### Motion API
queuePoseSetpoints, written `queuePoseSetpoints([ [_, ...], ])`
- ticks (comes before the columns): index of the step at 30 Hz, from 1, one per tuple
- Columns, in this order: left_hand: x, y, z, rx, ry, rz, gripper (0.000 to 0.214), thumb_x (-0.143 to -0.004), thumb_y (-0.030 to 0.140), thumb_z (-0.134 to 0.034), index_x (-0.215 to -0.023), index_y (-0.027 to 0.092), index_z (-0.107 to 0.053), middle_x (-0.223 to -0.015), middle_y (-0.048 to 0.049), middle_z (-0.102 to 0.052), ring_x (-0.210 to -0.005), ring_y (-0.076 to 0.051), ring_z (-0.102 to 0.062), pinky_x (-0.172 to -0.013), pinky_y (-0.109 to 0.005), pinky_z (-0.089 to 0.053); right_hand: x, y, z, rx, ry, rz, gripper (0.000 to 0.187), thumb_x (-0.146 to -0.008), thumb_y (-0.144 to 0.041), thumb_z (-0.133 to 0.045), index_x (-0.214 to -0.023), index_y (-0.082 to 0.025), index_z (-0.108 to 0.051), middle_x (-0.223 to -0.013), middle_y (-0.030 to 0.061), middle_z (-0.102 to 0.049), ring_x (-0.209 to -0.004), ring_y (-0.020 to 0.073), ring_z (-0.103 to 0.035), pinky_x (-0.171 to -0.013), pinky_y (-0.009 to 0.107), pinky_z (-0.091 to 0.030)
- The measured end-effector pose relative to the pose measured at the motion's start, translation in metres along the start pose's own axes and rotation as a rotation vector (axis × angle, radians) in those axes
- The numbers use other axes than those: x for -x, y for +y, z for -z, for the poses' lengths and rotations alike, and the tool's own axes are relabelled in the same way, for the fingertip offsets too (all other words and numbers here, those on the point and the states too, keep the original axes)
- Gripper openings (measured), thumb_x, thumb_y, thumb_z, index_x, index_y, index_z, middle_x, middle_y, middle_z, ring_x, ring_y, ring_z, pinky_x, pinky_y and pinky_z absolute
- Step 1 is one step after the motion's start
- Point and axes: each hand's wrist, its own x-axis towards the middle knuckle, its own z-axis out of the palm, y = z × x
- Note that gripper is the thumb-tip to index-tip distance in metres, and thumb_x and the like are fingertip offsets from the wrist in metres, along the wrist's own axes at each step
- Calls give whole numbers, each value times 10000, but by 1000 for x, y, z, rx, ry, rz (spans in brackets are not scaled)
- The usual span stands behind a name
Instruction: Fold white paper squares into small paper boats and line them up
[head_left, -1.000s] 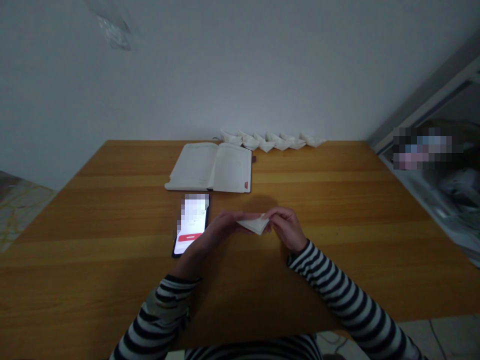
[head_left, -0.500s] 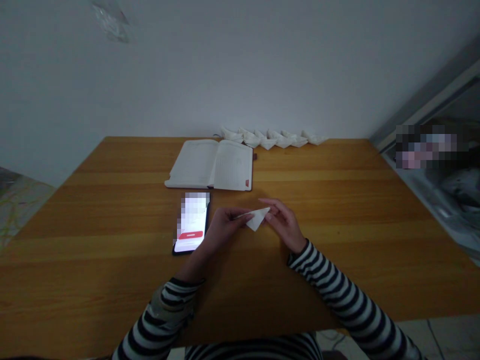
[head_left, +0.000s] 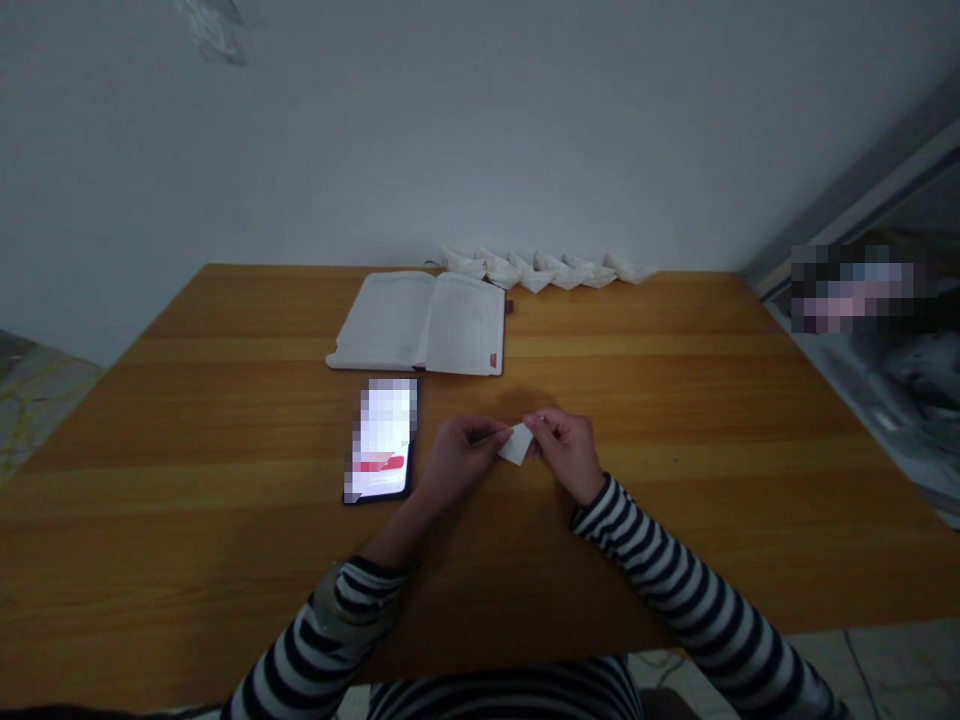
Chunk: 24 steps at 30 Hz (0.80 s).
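A small folded piece of white paper (head_left: 517, 445) is held between both hands above the table. My left hand (head_left: 466, 452) pinches its left corner between thumb and fingers. On the other side, my right hand (head_left: 564, 448) grips the right corner, thumb against the fingertips. The fingers cover both ends, so only the middle of the paper shows, coming to a blunt point toward me. Just left of my left hand lies a phone (head_left: 384, 440) with a lit screen and a red button on it.
An open notebook (head_left: 465, 325) lies behind the phone on the wooden table (head_left: 675, 370). Several folded white paper boats (head_left: 534, 272) stand in a row along the wall (head_left: 480, 130). Blurred items sit beyond the table's right edge.
My right hand has closed its spread fingers onto the paper's right corner. Less of the paper shows now. My left hand keeps its pinch, and the view has shifted slightly.
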Motion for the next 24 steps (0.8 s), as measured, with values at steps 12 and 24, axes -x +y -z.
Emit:
queuePoseSetpoints([
  [12, -3, 2, 13, -159, -152, 6, 178, -784, 264, -664, -726, 119, -750, -687, -59, -722, -628, -152, -615, -591, -242, -453, -7, 1, 27, 97, -501, -30, 446, -968, -505, -488, -679, -182, -591, -545, -3, -642, -448, 100, -603, -462, 193, -472],
  [24, -6, -1, 15, -212, -196, -52, 204, -838, 278, -626, -772, 130, -750, -719, -54, -726, -670, -161, -634, -623, -251, -481, -8, 1, 21, 183, -501, 2, 454, -945, -537, -522, -692, -169, -601, -528, -23, -575, -467, 85, -525, -478, 187, -401],
])
